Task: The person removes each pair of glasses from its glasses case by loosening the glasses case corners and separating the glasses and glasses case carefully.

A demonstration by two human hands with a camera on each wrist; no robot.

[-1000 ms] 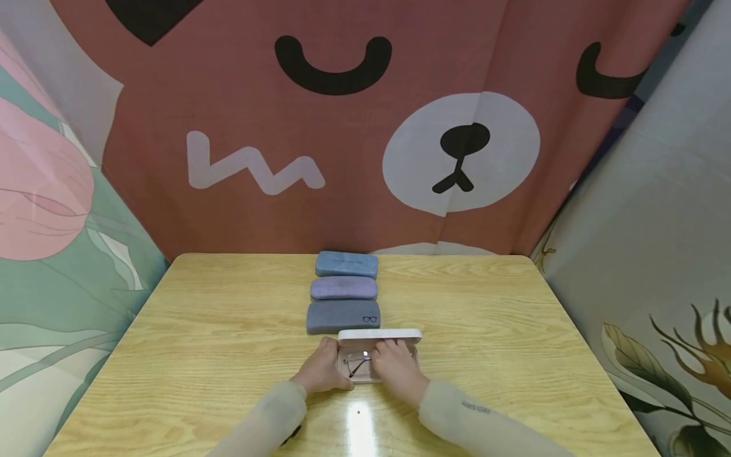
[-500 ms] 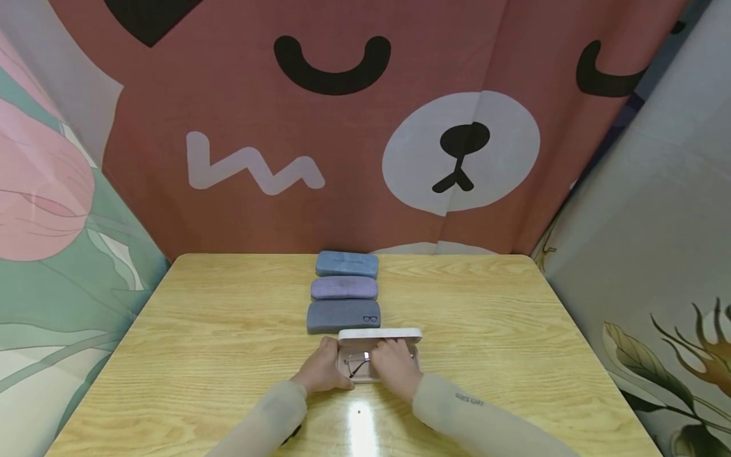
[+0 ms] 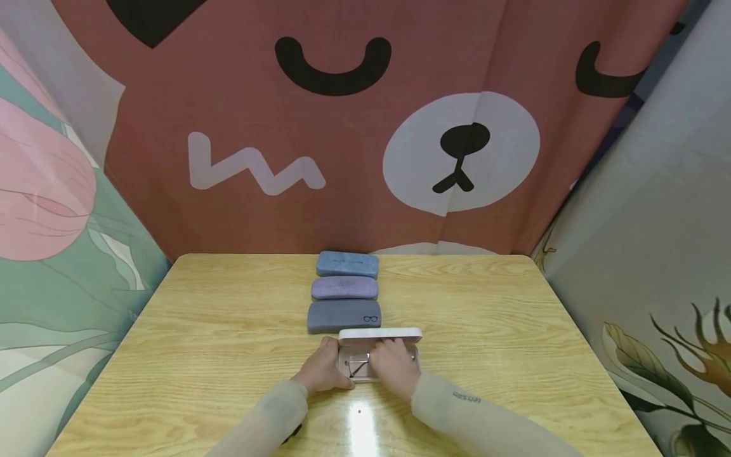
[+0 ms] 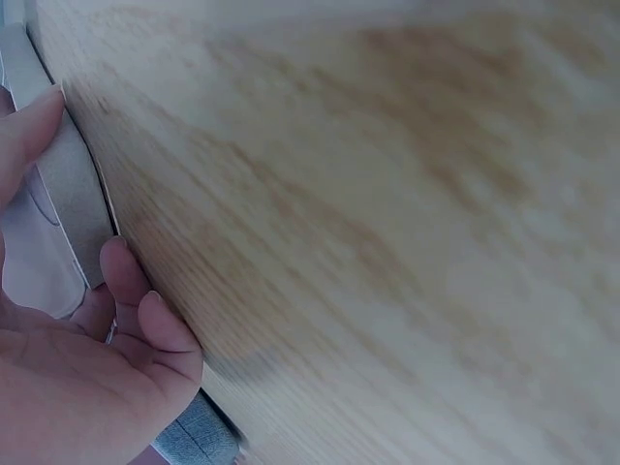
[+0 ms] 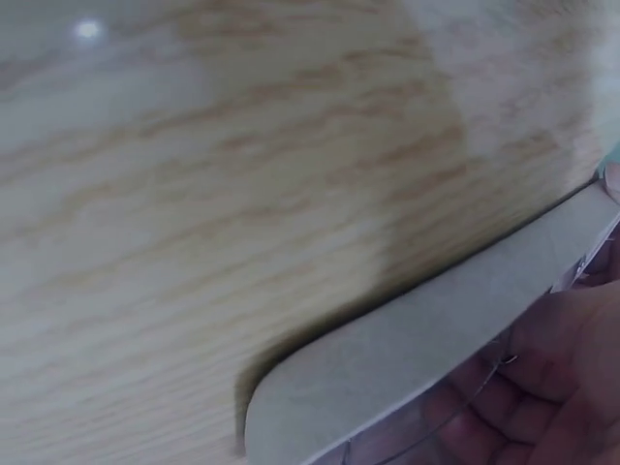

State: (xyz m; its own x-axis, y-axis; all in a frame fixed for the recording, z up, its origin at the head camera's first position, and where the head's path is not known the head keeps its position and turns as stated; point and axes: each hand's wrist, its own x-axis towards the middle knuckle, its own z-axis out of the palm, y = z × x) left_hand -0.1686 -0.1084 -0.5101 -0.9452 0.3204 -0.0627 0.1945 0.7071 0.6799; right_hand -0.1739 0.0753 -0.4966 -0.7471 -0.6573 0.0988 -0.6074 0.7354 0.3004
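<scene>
The left hand [image 3: 324,368] grips the open case [image 3: 379,333]; the right hand [image 3: 395,368] partly hides the glasses [image 3: 359,367], whether pinching I cannot tell. 3 closed cases [image 3: 344,288] line up behind.

A spectacles sign [image 3: 370,318] marks the three-o'clock end of the grey case [image 3: 337,316]. From there, faint print on the blue case [image 3: 347,263] at twelve o'clock and lettering on the right sleeve [image 3: 457,409] at four are unreadable.

The rectangular yellow wood-grained table [image 3: 228,311] gleamed at six o'clock; the oblong white case [image 3: 379,333] looked smooth, the oblong grey cloth-like case [image 3: 337,315] matt.
</scene>
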